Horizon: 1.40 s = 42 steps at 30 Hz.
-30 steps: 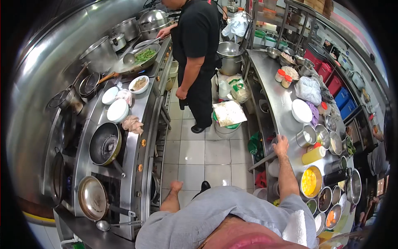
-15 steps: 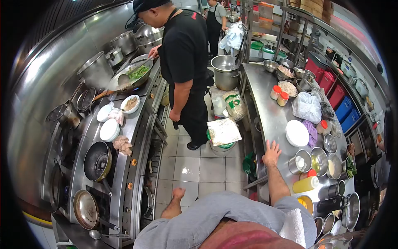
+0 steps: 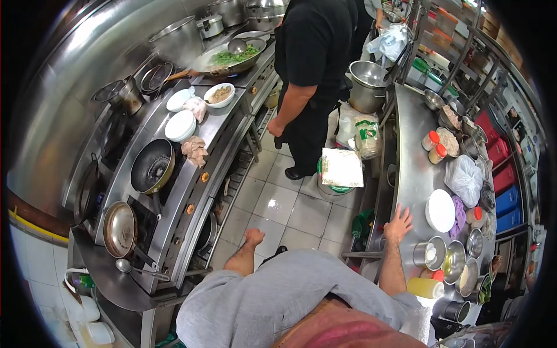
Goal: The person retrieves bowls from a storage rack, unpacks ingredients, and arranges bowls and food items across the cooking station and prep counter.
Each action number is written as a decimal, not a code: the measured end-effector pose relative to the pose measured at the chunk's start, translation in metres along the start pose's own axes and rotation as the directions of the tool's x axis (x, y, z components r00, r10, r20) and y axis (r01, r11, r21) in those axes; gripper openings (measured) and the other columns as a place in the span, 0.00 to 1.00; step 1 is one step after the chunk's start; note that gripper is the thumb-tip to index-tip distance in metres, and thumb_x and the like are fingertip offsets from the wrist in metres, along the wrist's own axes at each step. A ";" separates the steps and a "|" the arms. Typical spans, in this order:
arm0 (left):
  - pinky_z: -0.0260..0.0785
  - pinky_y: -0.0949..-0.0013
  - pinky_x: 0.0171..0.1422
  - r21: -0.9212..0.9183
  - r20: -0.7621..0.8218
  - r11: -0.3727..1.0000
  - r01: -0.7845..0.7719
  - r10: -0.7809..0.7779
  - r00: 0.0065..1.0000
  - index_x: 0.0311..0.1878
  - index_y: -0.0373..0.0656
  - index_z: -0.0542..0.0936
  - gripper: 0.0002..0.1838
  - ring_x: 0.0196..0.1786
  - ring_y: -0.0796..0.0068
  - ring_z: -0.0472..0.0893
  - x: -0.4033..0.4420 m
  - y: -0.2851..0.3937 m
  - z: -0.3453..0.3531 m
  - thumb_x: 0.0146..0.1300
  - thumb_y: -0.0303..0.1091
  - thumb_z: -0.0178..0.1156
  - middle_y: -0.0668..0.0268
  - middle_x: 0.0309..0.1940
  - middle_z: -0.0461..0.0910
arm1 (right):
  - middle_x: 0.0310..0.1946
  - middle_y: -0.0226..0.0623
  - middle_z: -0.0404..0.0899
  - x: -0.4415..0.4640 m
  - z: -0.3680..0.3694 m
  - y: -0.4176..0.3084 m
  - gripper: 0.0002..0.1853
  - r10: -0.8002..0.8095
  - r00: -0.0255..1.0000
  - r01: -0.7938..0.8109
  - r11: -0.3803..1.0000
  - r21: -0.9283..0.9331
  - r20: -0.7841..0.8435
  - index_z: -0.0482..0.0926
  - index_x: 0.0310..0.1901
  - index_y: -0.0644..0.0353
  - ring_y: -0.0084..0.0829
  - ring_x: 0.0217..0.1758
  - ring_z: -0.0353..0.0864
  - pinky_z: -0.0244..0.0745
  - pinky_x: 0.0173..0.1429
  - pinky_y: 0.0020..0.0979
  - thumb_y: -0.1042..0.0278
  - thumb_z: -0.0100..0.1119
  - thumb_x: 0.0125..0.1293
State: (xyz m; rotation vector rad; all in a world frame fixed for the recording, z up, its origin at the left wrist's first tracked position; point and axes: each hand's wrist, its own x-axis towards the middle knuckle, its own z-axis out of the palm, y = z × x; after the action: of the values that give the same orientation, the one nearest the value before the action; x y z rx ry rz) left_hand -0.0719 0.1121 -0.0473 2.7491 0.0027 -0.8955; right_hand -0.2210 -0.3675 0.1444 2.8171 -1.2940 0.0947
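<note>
Bearings from my chest, twelve straight ahead.

Right grip [image 3: 398,224]: between one and two; fingers spread, bare, holding nothing. It sits at the near edge of the long stainless-steel table [image 3: 413,168]; contact or slight hover, I cannot tell.

Left grip [image 3: 253,236]: between ten and eleven, low over the pale square-tiled floor [image 3: 277,203]; fingers look partly curled, and I cannot tell whether fully closed.

Yellow-filled plastic bottle [image 3: 425,287]: three, on the table.

Round white bowl [image 3: 440,210]: two, on the table, just beyond my right fingers and apart from them.

Worn steel frying pan [image 3: 120,229]: between nine and ten, on the steel stove [image 3: 174,200].

Black-lined round pan [image 3: 152,165]: ten, same stove.

Flat white square slab [image 3: 342,167]: twelve, atop a green-rimmed bucket [image 3: 333,189].

Two red-lidded jars [image 3: 434,148]: one, on the table.

Person in black clothing [image 3: 316,46]: twelve, standing, one arm hanging.

Wide metal wok [image 3: 204,62] of green leaves: eleven, far along the stove.
</note>
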 end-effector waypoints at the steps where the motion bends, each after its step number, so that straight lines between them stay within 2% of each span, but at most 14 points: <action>1: 0.59 0.56 0.58 -0.002 0.001 1.000 0.005 -0.005 1.000 0.40 0.42 0.80 0.23 0.53 0.57 0.70 0.001 0.001 -0.001 0.51 0.52 0.52 0.56 0.44 0.76 | 0.65 0.40 0.47 0.000 0.000 0.000 0.48 -0.005 1.000 0.005 1.000 -0.001 0.002 0.48 0.65 0.42 0.47 0.68 0.44 0.46 0.64 0.54 0.70 0.62 0.40; 3: 0.53 0.58 0.62 -0.122 -0.049 0.992 -0.004 -0.002 0.999 0.43 0.43 0.78 0.22 0.57 0.58 0.66 0.005 0.004 -0.004 0.51 0.50 0.54 0.57 0.46 0.75 | 0.65 0.40 0.46 0.001 -0.001 -0.002 0.49 0.006 1.000 -0.006 1.000 0.001 0.010 0.48 0.65 0.42 0.47 0.68 0.44 0.46 0.64 0.54 0.70 0.63 0.40; 4: 0.53 0.58 0.62 -0.123 -0.048 0.992 -0.003 -0.003 0.999 0.43 0.43 0.78 0.22 0.57 0.58 0.66 0.006 0.004 -0.004 0.51 0.50 0.54 0.57 0.46 0.75 | 0.65 0.40 0.46 0.001 -0.001 -0.002 0.49 0.005 1.000 -0.005 1.000 0.001 0.011 0.48 0.65 0.42 0.47 0.68 0.44 0.46 0.64 0.54 0.70 0.63 0.40; 6: 0.58 0.62 0.59 -0.034 -0.079 0.999 -0.011 0.009 0.997 0.43 0.46 0.79 0.22 0.52 0.61 0.72 0.005 0.006 -0.005 0.49 0.51 0.57 0.60 0.44 0.77 | 0.65 0.40 0.47 0.001 -0.002 -0.002 0.48 0.011 1.000 -0.011 1.000 -0.002 0.016 0.48 0.65 0.43 0.47 0.68 0.45 0.46 0.64 0.54 0.70 0.63 0.40; 9: 0.57 0.60 0.60 0.022 -0.052 0.999 -0.031 0.032 0.998 0.43 0.46 0.78 0.23 0.54 0.61 0.70 0.002 0.006 -0.008 0.49 0.51 0.57 0.59 0.46 0.76 | 0.65 0.40 0.47 0.000 -0.003 -0.003 0.48 0.011 1.000 -0.011 1.000 0.000 0.005 0.48 0.65 0.43 0.47 0.67 0.45 0.47 0.63 0.54 0.70 0.63 0.40; 12: 0.56 0.59 0.61 0.030 -0.001 0.999 -0.029 0.029 1.000 0.44 0.46 0.78 0.23 0.56 0.60 0.68 0.003 0.006 -0.009 0.49 0.52 0.57 0.59 0.47 0.75 | 0.65 0.40 0.47 0.001 0.000 -0.002 0.48 0.012 1.000 -0.012 1.000 -0.002 0.004 0.49 0.65 0.43 0.47 0.67 0.46 0.47 0.63 0.54 0.70 0.63 0.40; 16: 0.55 0.59 0.61 0.021 -0.022 0.999 -0.044 0.044 0.999 0.43 0.46 0.78 0.23 0.56 0.59 0.67 0.005 0.008 -0.012 0.49 0.52 0.57 0.58 0.47 0.75 | 0.65 0.40 0.47 0.001 -0.001 -0.002 0.48 0.018 1.000 -0.018 1.000 0.004 0.006 0.48 0.65 0.43 0.47 0.67 0.46 0.47 0.63 0.54 0.70 0.64 0.40; 18: 0.52 0.57 0.63 0.045 0.034 0.997 -0.060 0.058 0.998 0.46 0.45 0.77 0.23 0.59 0.58 0.63 0.005 0.011 -0.015 0.52 0.50 0.54 0.59 0.49 0.74 | 0.64 0.41 0.48 0.000 -0.004 -0.003 0.49 0.011 1.000 -0.011 1.000 -0.008 0.008 0.48 0.65 0.43 0.47 0.67 0.46 0.46 0.63 0.54 0.70 0.64 0.40; 25: 0.52 0.56 0.63 0.033 0.033 0.997 -0.067 0.066 0.997 0.46 0.45 0.77 0.23 0.60 0.59 0.61 0.003 0.014 -0.007 0.52 0.49 0.54 0.59 0.50 0.72 | 0.64 0.41 0.48 0.000 -0.003 -0.002 0.49 0.009 1.000 -0.009 1.000 -0.001 0.003 0.48 0.65 0.43 0.47 0.67 0.46 0.46 0.63 0.54 0.70 0.64 0.39; 28: 0.54 0.57 0.61 0.016 -0.015 0.998 -0.068 0.069 0.998 0.42 0.45 0.78 0.22 0.56 0.58 0.67 0.001 0.008 0.005 0.50 0.51 0.56 0.58 0.46 0.75 | 0.64 0.41 0.47 0.000 -0.003 -0.002 0.49 0.015 1.000 -0.015 1.000 0.004 0.012 0.48 0.65 0.43 0.47 0.67 0.46 0.46 0.63 0.54 0.70 0.64 0.40; 31: 0.54 0.58 0.62 -0.002 0.002 0.999 -0.046 0.046 0.999 0.43 0.45 0.78 0.23 0.57 0.59 0.66 0.001 0.003 0.012 0.49 0.52 0.56 0.58 0.47 0.75 | 0.65 0.41 0.46 0.000 -0.003 -0.002 0.49 0.022 1.000 -0.022 1.000 0.008 0.019 0.48 0.65 0.43 0.47 0.67 0.45 0.46 0.64 0.54 0.70 0.64 0.40; 33: 0.53 0.57 0.62 -0.016 0.113 0.999 -0.051 0.052 0.992 0.46 0.44 0.76 0.23 0.59 0.58 0.62 0.000 0.002 0.011 0.51 0.49 0.53 0.57 0.49 0.73 | 0.65 0.41 0.46 0.000 -0.004 -0.002 0.49 0.020 1.000 -0.020 1.000 0.006 0.021 0.48 0.65 0.42 0.47 0.68 0.45 0.46 0.64 0.54 0.70 0.64 0.40; 39: 0.53 0.57 0.63 0.027 0.123 0.998 -0.056 0.052 0.991 0.46 0.44 0.77 0.23 0.60 0.59 0.62 -0.005 0.005 0.012 0.51 0.49 0.53 0.58 0.49 0.73 | 0.65 0.41 0.47 -0.001 -0.004 -0.003 0.49 0.010 1.000 -0.010 1.000 0.008 0.011 0.47 0.65 0.42 0.47 0.67 0.45 0.46 0.64 0.55 0.69 0.64 0.40; 42: 0.53 0.57 0.62 -0.013 0.088 1.000 -0.026 0.027 0.996 0.46 0.45 0.77 0.23 0.60 0.59 0.61 -0.007 0.003 0.018 0.52 0.49 0.54 0.59 0.50 0.72 | 0.65 0.41 0.47 0.000 -0.003 -0.002 0.49 0.010 1.000 -0.010 1.000 0.002 0.012 0.47 0.65 0.43 0.47 0.67 0.45 0.46 0.64 0.54 0.69 0.65 0.40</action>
State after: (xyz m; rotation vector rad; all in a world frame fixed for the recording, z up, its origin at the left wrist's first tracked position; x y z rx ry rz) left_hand -0.0876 0.1054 -0.0564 2.6902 -0.0441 -1.0049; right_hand -0.2197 -0.3655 0.1476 2.8174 -1.3117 0.0804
